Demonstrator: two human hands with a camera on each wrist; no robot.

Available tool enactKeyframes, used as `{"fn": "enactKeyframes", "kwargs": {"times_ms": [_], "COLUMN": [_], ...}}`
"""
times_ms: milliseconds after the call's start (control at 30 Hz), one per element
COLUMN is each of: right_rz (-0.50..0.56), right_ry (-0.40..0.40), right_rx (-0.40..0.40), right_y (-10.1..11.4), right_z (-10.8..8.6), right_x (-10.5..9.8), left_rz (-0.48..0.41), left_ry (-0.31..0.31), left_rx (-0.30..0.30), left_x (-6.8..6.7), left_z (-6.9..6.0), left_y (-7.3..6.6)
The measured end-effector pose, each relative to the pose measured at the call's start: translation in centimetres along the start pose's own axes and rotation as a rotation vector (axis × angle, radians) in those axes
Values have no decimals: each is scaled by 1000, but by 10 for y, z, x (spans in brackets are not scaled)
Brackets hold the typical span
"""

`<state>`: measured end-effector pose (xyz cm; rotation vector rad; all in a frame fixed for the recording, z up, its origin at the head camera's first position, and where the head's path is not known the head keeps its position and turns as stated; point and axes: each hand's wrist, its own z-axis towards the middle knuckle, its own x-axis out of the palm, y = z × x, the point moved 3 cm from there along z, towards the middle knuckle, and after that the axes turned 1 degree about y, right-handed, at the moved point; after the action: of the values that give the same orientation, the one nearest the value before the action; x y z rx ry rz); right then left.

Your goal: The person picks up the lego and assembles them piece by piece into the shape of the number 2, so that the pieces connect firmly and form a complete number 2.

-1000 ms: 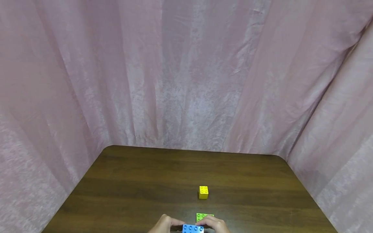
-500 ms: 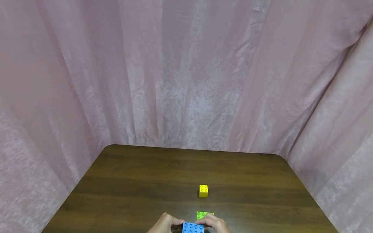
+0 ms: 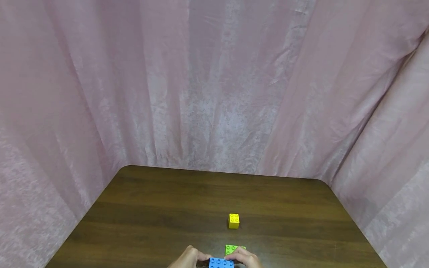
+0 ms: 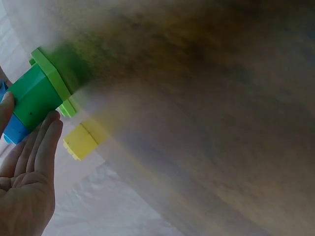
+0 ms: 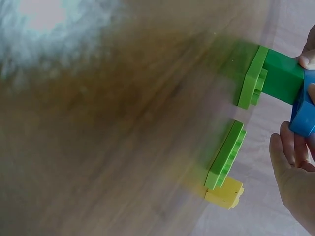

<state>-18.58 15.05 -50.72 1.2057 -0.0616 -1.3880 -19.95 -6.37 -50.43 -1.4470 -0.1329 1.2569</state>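
Brick, blue, between 2 hands, atop dark green block.

The blue brick, oblong with round studs facing up, sits between the fingertips of the left hand and right hand. Against its underside, below the fingers, stands a dark green block, plain-sided; farthest from the fingers, a light green studded plate juts out beneath that block
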Motion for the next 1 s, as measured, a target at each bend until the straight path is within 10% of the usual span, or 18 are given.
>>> {"fn": "enactKeyframes", "kwargs": {"times_ms": [533, 1000], "right_rz": [25, -158], "right_ry": [-11, -24], "right_rx": [160, -81], "right_y": [8, 1], "right_z": [-8, -3], "right_x": [0, 1], "left_rz": [-20, -66], "left_ry": [-38, 13], "left_rx": [-27, -89], "left_x": [6, 3], "left_z": [-1, -1], "left_y": [-1, 3]}}
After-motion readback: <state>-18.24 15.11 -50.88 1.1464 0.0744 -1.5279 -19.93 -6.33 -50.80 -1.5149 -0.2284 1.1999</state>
